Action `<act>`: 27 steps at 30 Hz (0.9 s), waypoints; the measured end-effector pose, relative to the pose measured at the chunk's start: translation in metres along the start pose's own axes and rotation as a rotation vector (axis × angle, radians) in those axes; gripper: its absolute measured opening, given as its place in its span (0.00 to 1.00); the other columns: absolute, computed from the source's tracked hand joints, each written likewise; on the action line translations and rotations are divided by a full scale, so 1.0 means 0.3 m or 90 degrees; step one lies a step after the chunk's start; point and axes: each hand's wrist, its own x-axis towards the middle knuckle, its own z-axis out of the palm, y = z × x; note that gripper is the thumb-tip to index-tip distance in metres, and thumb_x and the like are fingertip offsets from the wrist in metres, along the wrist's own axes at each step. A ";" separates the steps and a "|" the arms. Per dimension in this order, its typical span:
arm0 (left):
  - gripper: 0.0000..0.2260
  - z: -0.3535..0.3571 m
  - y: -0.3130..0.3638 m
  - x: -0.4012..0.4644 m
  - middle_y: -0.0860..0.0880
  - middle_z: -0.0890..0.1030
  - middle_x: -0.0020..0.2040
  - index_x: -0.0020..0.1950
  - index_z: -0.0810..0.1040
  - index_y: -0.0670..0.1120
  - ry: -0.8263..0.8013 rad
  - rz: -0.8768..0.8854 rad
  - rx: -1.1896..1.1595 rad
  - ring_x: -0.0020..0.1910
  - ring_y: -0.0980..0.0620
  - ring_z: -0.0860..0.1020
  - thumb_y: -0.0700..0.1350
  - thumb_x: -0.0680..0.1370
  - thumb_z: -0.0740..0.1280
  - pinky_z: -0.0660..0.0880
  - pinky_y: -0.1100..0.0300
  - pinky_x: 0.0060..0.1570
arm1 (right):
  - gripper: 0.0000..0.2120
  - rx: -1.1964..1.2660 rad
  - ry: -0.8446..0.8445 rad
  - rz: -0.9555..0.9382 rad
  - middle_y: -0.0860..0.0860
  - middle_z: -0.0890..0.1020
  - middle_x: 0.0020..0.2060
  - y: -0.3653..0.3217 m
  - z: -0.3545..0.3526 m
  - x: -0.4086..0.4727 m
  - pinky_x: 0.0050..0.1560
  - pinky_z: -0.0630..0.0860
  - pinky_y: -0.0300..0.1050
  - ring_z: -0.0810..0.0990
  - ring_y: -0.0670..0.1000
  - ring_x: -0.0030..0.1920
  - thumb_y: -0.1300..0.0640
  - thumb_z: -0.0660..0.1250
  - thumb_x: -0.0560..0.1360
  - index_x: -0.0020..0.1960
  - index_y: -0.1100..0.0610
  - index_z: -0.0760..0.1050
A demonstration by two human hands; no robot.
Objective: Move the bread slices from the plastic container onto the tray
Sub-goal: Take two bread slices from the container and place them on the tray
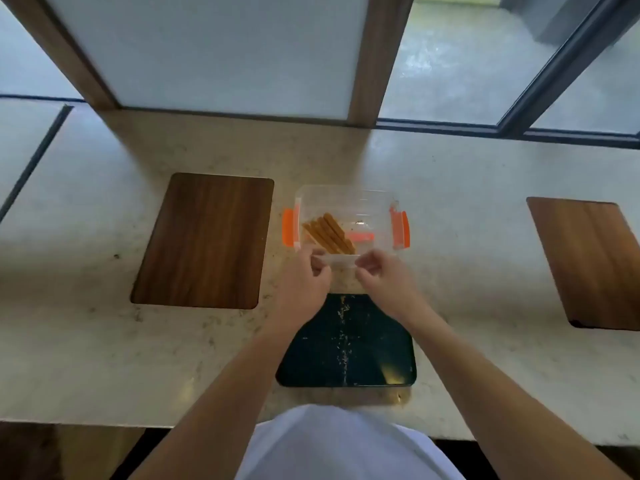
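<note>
Both hands, left [308, 275] and right [377, 271], pinch the near rim of the clear plastic container with orange clips [346, 202] on the pale stone counter [467, 237]. Brown bread slices [329, 233] stand inside (just beyond the fingertips); the dark rectangular tray [346, 358] lies nearer, below the wrists.

Pale stone counter [467, 188] bearing two inset wooden panels: one [202, 240] at its left, another [592, 261] at its far right; frosted window panes [214, 50] behind the counter.

Pale stone counter [450, 209] bears two wooden boards [202, 240] [588, 261], plastic container [346, 199] (clear), dark tray [346, 344]
</note>
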 end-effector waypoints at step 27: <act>0.07 0.132 0.173 0.413 0.40 0.81 0.46 0.46 0.78 0.42 -0.023 -0.453 -0.168 0.45 0.42 0.83 0.46 0.76 0.66 0.83 0.49 0.45 | 0.11 -0.212 -0.214 0.121 0.53 0.84 0.41 0.052 0.043 0.491 0.51 0.82 0.52 0.83 0.54 0.43 0.50 0.64 0.78 0.49 0.57 0.79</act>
